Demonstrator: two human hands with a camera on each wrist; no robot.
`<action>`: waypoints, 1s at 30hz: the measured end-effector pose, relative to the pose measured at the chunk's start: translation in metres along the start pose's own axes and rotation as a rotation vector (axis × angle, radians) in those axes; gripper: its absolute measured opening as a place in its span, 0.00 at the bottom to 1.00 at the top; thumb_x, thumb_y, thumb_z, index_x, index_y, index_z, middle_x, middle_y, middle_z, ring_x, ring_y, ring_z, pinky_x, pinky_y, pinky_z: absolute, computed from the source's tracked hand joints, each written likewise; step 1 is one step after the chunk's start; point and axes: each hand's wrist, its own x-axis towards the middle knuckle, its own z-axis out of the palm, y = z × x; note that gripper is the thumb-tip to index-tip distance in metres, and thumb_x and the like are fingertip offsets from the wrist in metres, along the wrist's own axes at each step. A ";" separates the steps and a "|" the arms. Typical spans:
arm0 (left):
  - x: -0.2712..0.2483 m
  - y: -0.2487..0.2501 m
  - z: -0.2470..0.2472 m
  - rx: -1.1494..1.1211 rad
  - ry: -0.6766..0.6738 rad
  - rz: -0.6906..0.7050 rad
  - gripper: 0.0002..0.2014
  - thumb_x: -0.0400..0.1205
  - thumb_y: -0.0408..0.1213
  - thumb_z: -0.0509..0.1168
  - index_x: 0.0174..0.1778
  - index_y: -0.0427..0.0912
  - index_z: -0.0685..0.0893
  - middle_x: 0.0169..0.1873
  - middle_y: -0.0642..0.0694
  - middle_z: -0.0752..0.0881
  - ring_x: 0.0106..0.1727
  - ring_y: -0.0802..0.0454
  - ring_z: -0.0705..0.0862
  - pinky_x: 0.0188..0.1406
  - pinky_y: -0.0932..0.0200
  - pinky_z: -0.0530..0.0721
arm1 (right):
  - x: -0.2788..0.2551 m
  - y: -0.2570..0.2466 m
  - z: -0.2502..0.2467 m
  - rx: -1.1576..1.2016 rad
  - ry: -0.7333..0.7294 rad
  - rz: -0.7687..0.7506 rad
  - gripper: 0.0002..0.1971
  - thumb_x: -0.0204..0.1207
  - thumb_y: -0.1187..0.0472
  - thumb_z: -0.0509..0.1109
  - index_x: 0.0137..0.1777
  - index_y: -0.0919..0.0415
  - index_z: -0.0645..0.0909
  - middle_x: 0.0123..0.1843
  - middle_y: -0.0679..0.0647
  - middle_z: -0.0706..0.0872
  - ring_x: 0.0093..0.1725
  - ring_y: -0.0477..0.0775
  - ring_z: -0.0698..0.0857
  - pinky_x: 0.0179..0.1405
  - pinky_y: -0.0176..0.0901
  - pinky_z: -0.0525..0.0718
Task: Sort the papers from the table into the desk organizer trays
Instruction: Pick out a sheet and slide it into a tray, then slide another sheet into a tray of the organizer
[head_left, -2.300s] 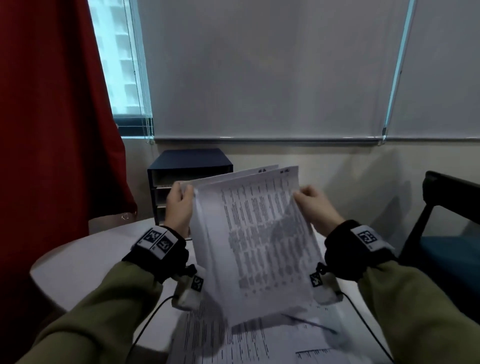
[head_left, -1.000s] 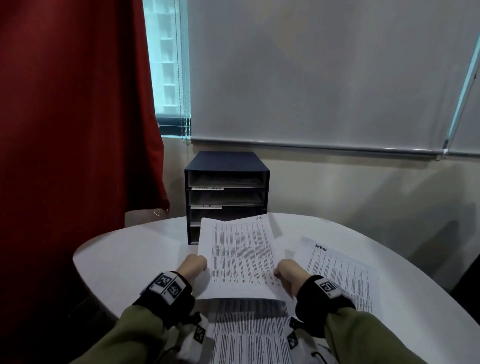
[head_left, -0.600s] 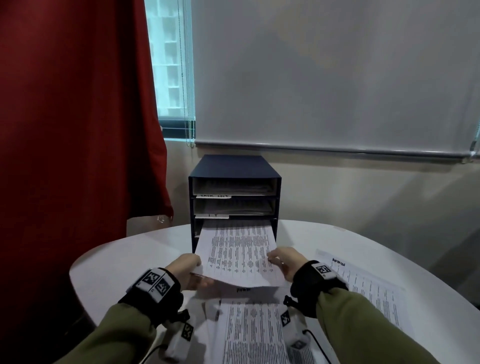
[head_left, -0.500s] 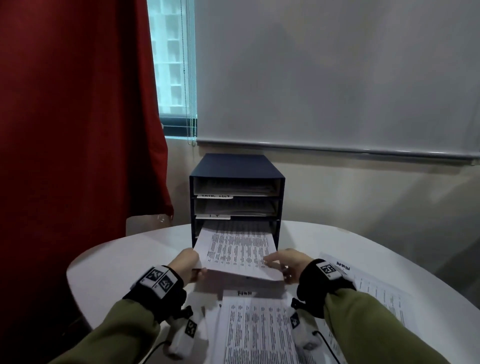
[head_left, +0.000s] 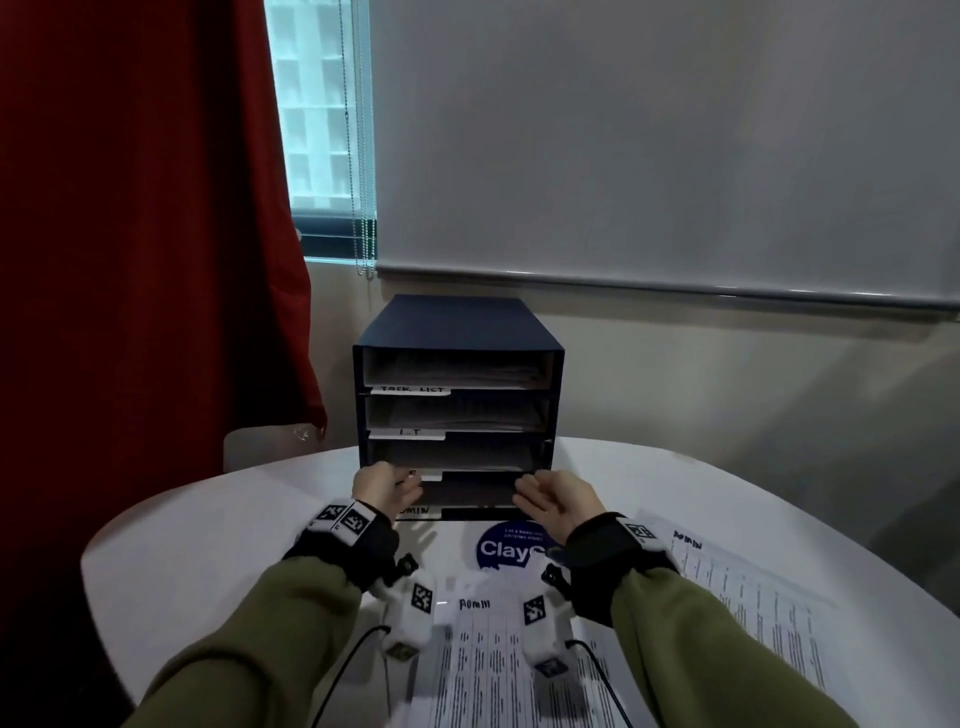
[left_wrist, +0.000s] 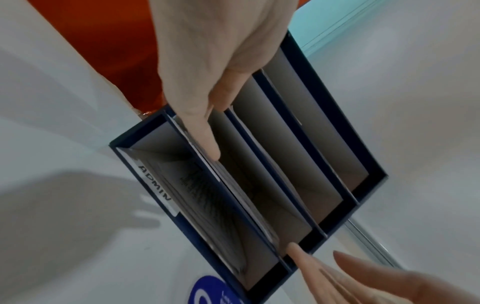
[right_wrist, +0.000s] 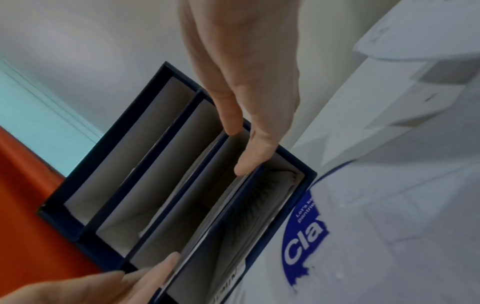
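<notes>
The dark blue desk organizer (head_left: 457, 332) stands at the table's far side with four stacked trays, all holding papers. Printed sheets (head_left: 462, 457) lie in the third tray from the top. My left hand (head_left: 387, 488) and right hand (head_left: 550, 499) are at that tray's front corners, fingers straight and holding nothing. In the left wrist view a left fingertip (left_wrist: 213, 152) touches the shelf edge above the tray labelled ADMIN (left_wrist: 155, 191). In the right wrist view the right fingertips (right_wrist: 244, 168) rest on the same shelf edge. More printed papers (head_left: 498, 670) lie on the table under my wrists.
A further sheet (head_left: 753, 603) lies on the round white table (head_left: 197, 545) to the right. A blue round sticker (head_left: 506, 545) sits before the organizer. A red curtain (head_left: 130, 234) hangs left; a window blind (head_left: 649, 130) and wall are behind.
The sheet I held up in both hands was lowered, slid forward into the third tray and let go. Both hands now sit empty at the tray's mouth.
</notes>
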 end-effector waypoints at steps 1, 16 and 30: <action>-0.005 -0.002 0.001 0.044 0.000 0.000 0.12 0.85 0.21 0.47 0.42 0.20 0.73 0.39 0.26 0.76 0.44 0.39 0.83 0.35 0.56 0.88 | -0.003 0.002 -0.005 -0.029 -0.006 0.003 0.10 0.83 0.74 0.56 0.40 0.70 0.74 0.50 0.68 0.82 0.57 0.65 0.84 0.62 0.56 0.82; -0.080 -0.088 -0.017 1.919 -0.452 0.253 0.36 0.68 0.45 0.75 0.72 0.52 0.70 0.68 0.44 0.70 0.69 0.44 0.73 0.68 0.50 0.78 | -0.109 -0.028 -0.180 -1.117 0.362 -0.140 0.09 0.77 0.71 0.59 0.47 0.65 0.81 0.37 0.60 0.82 0.36 0.58 0.80 0.29 0.38 0.73; -0.104 -0.090 -0.022 1.981 -0.233 0.483 0.38 0.63 0.53 0.76 0.66 0.51 0.68 0.64 0.47 0.70 0.65 0.46 0.73 0.64 0.46 0.77 | -0.113 -0.029 -0.226 -1.342 0.600 0.191 0.45 0.59 0.56 0.82 0.74 0.62 0.65 0.72 0.65 0.68 0.69 0.70 0.74 0.67 0.59 0.79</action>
